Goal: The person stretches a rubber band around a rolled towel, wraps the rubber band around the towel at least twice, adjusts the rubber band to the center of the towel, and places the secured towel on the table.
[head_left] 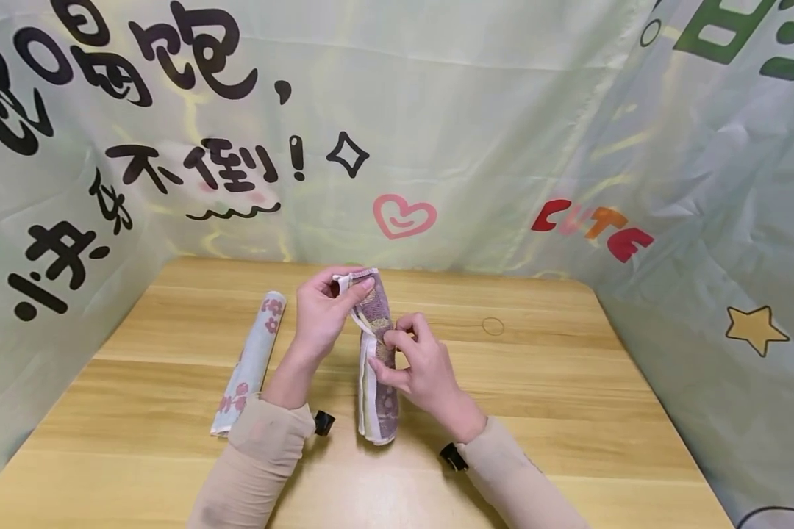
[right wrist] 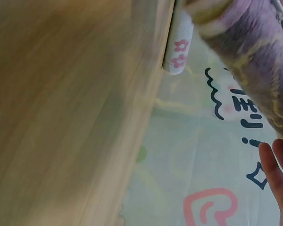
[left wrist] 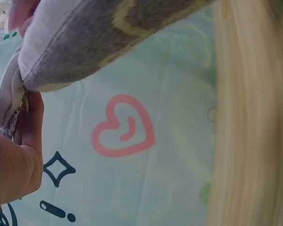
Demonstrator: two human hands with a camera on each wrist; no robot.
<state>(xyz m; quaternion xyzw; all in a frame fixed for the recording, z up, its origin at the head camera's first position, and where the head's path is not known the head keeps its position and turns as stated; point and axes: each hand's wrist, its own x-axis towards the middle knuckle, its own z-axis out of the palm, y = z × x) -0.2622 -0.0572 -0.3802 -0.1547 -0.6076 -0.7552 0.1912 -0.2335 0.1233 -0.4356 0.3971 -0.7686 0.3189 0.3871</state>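
A rolled purple towel (head_left: 378,367) with a white edge is held just above the wooden table (head_left: 542,411). My left hand (head_left: 327,312) grips its far end, thumb and fingers curled round the white hem. My right hand (head_left: 413,364) pinches the roll at its middle from the right side. In the left wrist view the purple towel (left wrist: 99,33) fills the top, with my fingers (left wrist: 30,122) below its end. The right wrist view has the purple towel (right wrist: 254,61) at top right and a fingertip (right wrist: 273,169) low at the right.
A second rolled towel (head_left: 251,360), pale blue with pink flowers, lies on the table left of my hands, and shows as the flowered towel (right wrist: 179,47) in the right wrist view. A thin ring (head_left: 492,326) lies further right. Printed plastic sheets (head_left: 476,132) wall the table at back and sides.
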